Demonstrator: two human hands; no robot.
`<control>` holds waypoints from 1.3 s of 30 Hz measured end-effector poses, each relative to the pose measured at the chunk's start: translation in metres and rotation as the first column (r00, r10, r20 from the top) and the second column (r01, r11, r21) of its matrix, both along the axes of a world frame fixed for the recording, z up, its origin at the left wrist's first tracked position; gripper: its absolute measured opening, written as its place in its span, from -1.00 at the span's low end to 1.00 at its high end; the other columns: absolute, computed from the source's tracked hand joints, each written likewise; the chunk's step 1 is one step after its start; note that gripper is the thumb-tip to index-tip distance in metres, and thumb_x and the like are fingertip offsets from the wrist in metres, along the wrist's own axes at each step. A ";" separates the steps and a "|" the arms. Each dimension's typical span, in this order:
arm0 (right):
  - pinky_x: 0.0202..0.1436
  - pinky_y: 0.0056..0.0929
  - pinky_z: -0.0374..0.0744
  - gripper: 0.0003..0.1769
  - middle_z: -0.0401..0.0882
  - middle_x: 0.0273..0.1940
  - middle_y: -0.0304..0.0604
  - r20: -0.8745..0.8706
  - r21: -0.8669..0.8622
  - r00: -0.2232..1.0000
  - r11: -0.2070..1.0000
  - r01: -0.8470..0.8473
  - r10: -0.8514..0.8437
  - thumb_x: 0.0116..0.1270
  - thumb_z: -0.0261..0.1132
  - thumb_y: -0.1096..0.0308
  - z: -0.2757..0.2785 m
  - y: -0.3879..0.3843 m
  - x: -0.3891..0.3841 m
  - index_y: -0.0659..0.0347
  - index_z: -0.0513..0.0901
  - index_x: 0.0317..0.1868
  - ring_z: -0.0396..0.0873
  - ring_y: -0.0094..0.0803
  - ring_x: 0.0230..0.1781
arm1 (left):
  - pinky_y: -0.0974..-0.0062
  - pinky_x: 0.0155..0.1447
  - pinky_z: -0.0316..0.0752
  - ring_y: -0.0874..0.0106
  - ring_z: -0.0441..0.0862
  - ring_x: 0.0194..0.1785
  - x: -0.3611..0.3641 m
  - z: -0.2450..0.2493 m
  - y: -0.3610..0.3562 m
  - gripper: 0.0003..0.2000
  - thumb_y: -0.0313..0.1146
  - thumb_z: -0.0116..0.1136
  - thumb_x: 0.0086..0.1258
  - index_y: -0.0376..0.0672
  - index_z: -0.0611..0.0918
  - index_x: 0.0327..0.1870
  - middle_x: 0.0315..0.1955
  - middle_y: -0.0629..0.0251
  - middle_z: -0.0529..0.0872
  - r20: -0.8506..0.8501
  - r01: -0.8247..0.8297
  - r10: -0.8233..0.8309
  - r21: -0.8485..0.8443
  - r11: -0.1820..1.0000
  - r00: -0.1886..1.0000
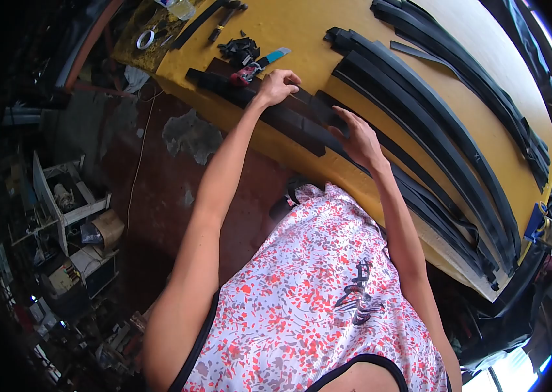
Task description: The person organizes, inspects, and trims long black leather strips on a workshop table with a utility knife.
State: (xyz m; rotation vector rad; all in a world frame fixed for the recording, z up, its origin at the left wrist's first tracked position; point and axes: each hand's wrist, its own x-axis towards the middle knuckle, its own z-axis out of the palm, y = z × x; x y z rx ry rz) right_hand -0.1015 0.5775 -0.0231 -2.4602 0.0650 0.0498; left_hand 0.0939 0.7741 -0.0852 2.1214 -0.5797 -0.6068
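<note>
A yellow worktable point(302, 26) carries many black rubber strips. My left hand point(278, 85) reaches out with its fingers curled, pinching a flat black strip point(289, 121) that runs along the table's near edge. My right hand point(357, 139) lies a little to the right on the same strip, fingers spread and pressing it down flat. A cutter with a blue and red handle point(259, 65) lies just beyond my left hand. Beside the cutter there is a small heap of black offcuts point(240, 47).
Long curved black strips point(445, 130) lie in bundles across the table's right side. A tape roll point(146, 39) and pliers point(227, 16) sit at the far left end. A blue clamp-like object point(537, 222) is at the right edge. Cluttered shelves point(70, 202) stand on the floor at left.
</note>
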 end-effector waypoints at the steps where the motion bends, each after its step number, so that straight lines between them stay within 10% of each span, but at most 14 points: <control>1: 0.07 -0.17 0.56 -0.45 0.58 0.01 0.04 0.008 0.017 1.000 1.000 -0.002 0.002 0.33 0.28 0.15 -0.003 0.001 0.000 0.15 0.46 0.29 0.57 -0.02 0.03 | 0.61 -0.26 0.53 0.60 0.62 -0.38 0.000 0.001 0.000 -0.78 -0.49 0.28 0.24 -0.27 0.67 -0.09 -0.42 0.36 0.71 0.023 -0.004 0.004 0.030 1.000 1.000; 11: 0.00 -0.20 0.61 -0.58 0.59 -0.02 -0.05 -0.001 0.015 1.000 1.000 0.014 -0.014 0.31 0.31 0.18 -0.003 0.003 0.005 0.08 0.58 0.15 0.61 -0.07 -0.03 | 0.61 -0.21 0.57 0.59 0.64 -0.31 0.002 0.005 0.008 -0.79 -0.50 0.26 0.28 -0.27 0.65 -0.08 -0.35 0.33 0.71 -0.123 -0.093 0.082 -0.089 0.992 0.989; 23: -0.03 -0.07 0.60 -0.59 0.42 0.05 0.06 0.121 0.152 0.961 0.961 0.229 -0.248 0.26 0.26 0.41 -0.013 0.002 0.002 0.12 0.49 0.14 0.56 0.11 -0.03 | 0.55 -0.13 0.52 0.55 0.62 -0.28 -0.003 0.047 -0.005 -0.91 -0.53 0.26 0.25 -0.31 0.67 -0.27 -0.39 0.32 0.71 0.181 -0.042 0.098 -0.290 0.956 0.979; 30: 0.00 -0.25 0.43 -0.79 0.58 -0.30 -0.09 0.283 -0.258 0.923 0.906 0.335 -0.261 -0.01 0.31 0.40 -0.026 -0.024 -0.006 0.16 0.57 -0.29 0.52 -0.18 -0.09 | 0.63 -0.02 0.47 0.60 0.58 -0.17 0.036 0.067 0.021 -0.90 -0.55 0.23 0.35 -0.29 0.65 -0.16 -0.27 0.39 0.69 0.115 -0.084 0.122 -0.296 0.952 0.986; 39: -0.09 -0.22 0.51 -0.86 0.60 -0.30 -0.13 0.193 -0.585 0.858 0.647 0.489 -0.475 0.07 0.24 0.46 0.028 -0.168 -0.167 0.15 0.59 -0.30 0.58 -0.16 -0.20 | 0.69 -0.22 0.35 0.67 0.54 -0.17 0.141 0.052 0.163 -0.80 -0.35 0.21 0.42 -0.16 0.64 0.00 -0.17 0.51 0.66 0.121 -0.308 0.326 -0.145 0.940 0.938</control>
